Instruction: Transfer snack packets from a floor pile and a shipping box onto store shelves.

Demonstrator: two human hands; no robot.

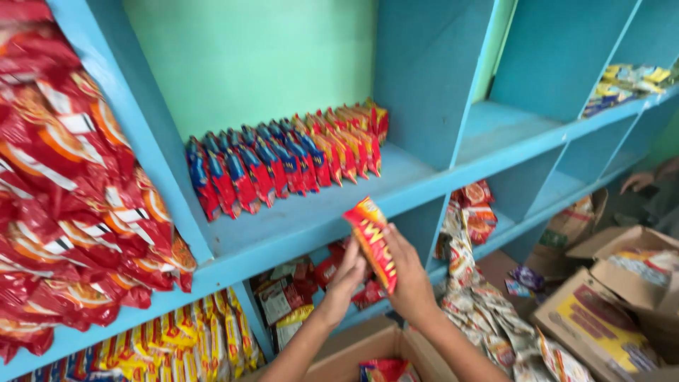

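My right hand (410, 279) grasped a red packet (371, 242) below the blue shelf (311, 212); my left hand (344, 277) touched it, fingers released.

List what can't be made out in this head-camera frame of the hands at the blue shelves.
- Red-and-yellow packet: motion-blurred; its lower part is covered by the right hand.
- Left hand: whether its fingers actually touch the packet is unclear.
- Open carton below the hands: cut off by the bottom edge.
- Yellow packets on the far right shelf: too small and blurred.
- Another person's hand: mostly cut off at the right edge.
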